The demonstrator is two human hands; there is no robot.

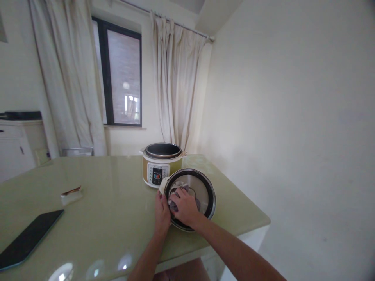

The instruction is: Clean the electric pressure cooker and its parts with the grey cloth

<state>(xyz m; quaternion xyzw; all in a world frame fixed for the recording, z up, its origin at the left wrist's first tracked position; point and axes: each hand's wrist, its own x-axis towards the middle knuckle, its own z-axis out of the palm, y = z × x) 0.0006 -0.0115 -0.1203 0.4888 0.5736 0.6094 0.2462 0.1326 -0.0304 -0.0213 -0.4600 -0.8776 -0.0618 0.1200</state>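
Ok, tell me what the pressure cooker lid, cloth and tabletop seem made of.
Pressure cooker lid: inner face probably satin-finished metal, given its grey sheen; the dull black ring may be rubber.
Cloth under the right hand: seemingly soft, matte fabric, judging by its crumpled folds.
Tabletop: glass or polished stone, perhaps; its glossy surface mirrors lights.

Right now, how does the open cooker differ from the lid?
The cooker stands upright on the table; the lid is tilted, inner face toward the camera.
The left hand holds the lid and the right hand holds a cloth against it; no hand is on the cooker.
The cooker shows a control panel, the lid a black ring.
Both look round.
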